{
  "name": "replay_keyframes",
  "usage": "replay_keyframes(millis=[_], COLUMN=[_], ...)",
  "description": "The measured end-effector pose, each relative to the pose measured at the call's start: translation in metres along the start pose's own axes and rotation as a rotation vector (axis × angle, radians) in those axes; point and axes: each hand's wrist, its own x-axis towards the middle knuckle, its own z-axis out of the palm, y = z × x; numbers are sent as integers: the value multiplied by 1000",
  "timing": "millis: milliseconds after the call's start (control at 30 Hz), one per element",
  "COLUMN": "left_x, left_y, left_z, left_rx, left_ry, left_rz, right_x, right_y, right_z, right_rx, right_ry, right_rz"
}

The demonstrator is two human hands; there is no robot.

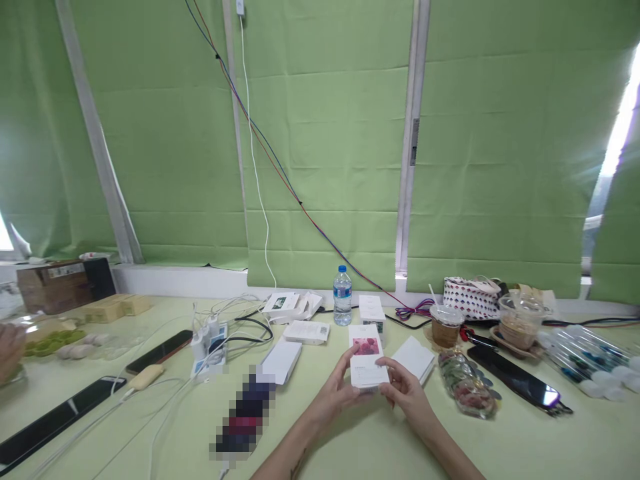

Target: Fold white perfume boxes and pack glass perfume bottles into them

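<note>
Between my two hands is a small stack of white printed cards (369,373) with fine text on top. A card with a pink picture (366,345) shows just beyond it, partly covered by the stack. My left hand (336,387) grips the stack's left side, with fingers along the edge and thumb low. On the right side, my right hand (403,385) pinches the edge between thumb and fingers. A flat white box (414,358) lies just past my right hand. Farther back, another white box (371,308) stands near the water bottle (343,300).
Left are a power strip (210,350) with cables, a blurred-out phone (245,417) and several white boxes (283,360). Right are packaged discs (467,383), a black phone (517,377) and drink cups (447,327). Another person's hand (10,350) shows far left.
</note>
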Motion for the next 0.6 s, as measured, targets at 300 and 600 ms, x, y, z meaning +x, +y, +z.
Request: replay_keyframes(millis=[300,600], left_x=[6,5], left_y=[-18,-17], left_z=[-14,-10], left_rx=[155,488], left_ry=[153,229], left_rz=[39,150], right_x=[1,-5], right_y=[5,-4], right_z=[0,6], right_rx=[26,68], right_ry=[3,-2], right_rz=[-10,-69])
